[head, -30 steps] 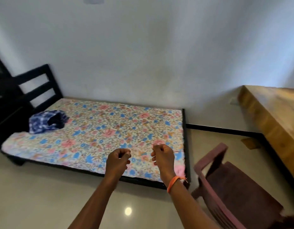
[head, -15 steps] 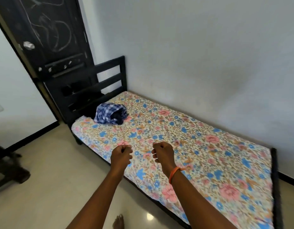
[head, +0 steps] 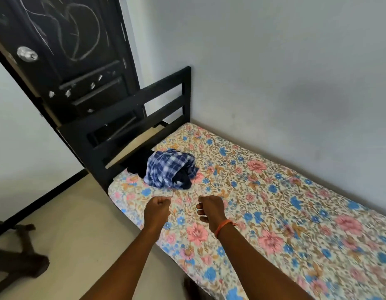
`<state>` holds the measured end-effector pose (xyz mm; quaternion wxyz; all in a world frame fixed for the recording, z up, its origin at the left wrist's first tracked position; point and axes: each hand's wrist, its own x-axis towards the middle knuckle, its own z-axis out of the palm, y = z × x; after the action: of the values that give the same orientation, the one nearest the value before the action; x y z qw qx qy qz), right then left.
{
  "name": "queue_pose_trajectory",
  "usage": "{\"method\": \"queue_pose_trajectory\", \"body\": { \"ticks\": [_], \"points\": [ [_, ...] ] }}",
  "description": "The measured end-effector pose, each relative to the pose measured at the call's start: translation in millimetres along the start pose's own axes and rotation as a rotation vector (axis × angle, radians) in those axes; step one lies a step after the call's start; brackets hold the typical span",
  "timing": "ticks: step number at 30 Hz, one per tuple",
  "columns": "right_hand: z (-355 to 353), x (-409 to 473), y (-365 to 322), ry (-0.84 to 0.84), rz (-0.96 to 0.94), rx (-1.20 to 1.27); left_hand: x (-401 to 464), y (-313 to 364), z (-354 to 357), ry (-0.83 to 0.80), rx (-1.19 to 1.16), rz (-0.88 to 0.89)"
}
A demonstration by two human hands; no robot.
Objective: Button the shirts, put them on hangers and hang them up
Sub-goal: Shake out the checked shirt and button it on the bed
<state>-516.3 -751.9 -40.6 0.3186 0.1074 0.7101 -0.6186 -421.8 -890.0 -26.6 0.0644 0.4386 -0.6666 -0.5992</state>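
A: Where are the edges, and how much room is there?

B: The bed (head: 274, 213) runs along the wall (head: 274, 72) on its far side; its near edge faces open floor (head: 83, 234). The headboard (head: 144, 118) closes the left end, with a dark door (head: 64, 57) just behind it. Most of the floral mattress lies bare.

A: And the hands?

B: Both hover over the near edge of the bed, close together but apart. The left hand (head: 157, 210) is curled into a fist and holds nothing. The right hand (head: 210, 210) is curled too, fingers tucked in, gripping nothing; an orange band (head: 223, 227) sits on that wrist.

A: The shirts?

B: A bundle of shirts (head: 169, 168) sits at the head end, near the headboard, beyond the hands and not touched by them. A blue checked one lies on top of darker cloth; how many garments there are I cannot tell, since it is bunched.

A: Anything in the way?

B: A dark wooden piece of furniture (head: 16, 260) stands on the floor at far left, well apart from the bed.
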Motion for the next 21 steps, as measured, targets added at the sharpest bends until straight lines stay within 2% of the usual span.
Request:
{"method": "queue_pose_trajectory", "body": {
  "ticks": [8, 12, 14, 16, 21],
  "points": [
    [136, 263, -20, -0.039, 0.234, -0.079, 247, 4, -14, 0.052, 0.017, -0.212],
    [189, 385, -4, 0.051, 0.339, -0.121, 355, 5, -13, 0.016, 0.035, -0.297],
    [214, 457, 29, 0.101, 0.365, -0.140, 405, 1, -9, 0.010, 0.027, -0.325],
    [231, 497, 40, 0.214, 0.403, -0.164, 440, -3, -6, 0.008, 0.023, -0.347],
    [253, 511, 4, 0.328, 0.268, -0.166, 488, -23, 0, -0.050, 0.081, -0.388]
  ]
}}
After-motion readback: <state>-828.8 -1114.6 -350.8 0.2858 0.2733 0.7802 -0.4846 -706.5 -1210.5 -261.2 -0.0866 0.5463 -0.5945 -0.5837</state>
